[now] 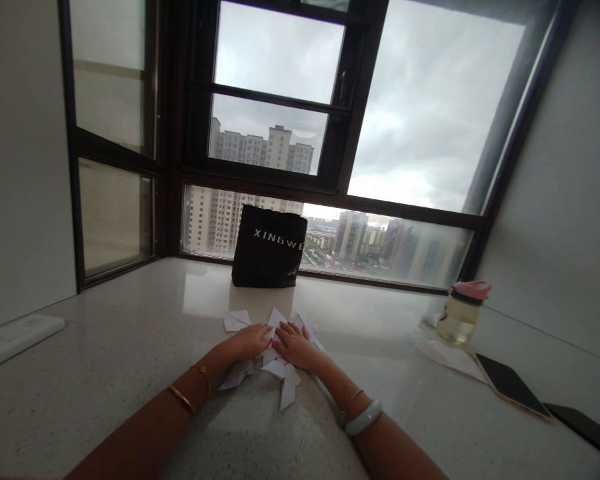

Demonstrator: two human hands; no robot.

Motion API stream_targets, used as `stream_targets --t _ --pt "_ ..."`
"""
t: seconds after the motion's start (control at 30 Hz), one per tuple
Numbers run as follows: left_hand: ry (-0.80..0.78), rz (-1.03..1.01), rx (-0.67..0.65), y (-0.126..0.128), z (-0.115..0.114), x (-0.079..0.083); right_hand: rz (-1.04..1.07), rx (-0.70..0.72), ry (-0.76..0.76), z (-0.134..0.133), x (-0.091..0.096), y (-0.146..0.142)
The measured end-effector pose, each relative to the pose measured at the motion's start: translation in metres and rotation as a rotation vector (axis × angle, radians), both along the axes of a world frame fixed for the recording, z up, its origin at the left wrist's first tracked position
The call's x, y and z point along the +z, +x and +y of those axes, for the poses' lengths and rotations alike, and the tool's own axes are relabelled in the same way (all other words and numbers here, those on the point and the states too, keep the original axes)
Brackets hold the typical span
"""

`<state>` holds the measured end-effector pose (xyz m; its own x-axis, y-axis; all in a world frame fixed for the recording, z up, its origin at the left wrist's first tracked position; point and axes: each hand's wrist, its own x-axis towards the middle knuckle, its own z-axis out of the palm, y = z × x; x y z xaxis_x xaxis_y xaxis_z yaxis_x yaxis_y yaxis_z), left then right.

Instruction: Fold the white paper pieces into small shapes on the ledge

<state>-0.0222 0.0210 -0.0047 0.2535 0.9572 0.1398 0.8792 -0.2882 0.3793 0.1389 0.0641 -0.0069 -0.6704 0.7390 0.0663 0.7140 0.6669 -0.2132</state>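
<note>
Several folded white paper pieces (281, 383) lie in a loose cluster on the counter, some of them overlapping. My left hand (253, 341) reaches in from the left, its fingers closed at the edge of a small folded paper (269, 336). From the other side, my right hand (297, 346) lies flat over the pieces, fingers stretched out and touching the paper. Its fingertips nearly meet those of my left hand. A square folded paper (237, 321) sits beyond my left hand, apart from the fingers. My hands hide part of the cluster.
Behind the papers a black bag (270, 250) stands upright before the window. To the right are a pink-lidded water bottle (461, 317), a white sheet (450, 357) and a dark flat device (513, 385). A white oblong object (23, 340) lies far left on the speckled counter (130, 353).
</note>
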Motion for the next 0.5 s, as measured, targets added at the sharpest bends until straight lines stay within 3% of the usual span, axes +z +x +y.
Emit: stream_targets --t 0.23,0.5 --pt "0.111 -0.013 0.061 -0.004 0.003 0.001 0.078 -0.042 0.036 0.004 0.002 0.001" --pt "0.246 -0.039 0.191 -0.011 0.008 0.012 0.166 -0.228 0.091 0.023 0.009 0.007"
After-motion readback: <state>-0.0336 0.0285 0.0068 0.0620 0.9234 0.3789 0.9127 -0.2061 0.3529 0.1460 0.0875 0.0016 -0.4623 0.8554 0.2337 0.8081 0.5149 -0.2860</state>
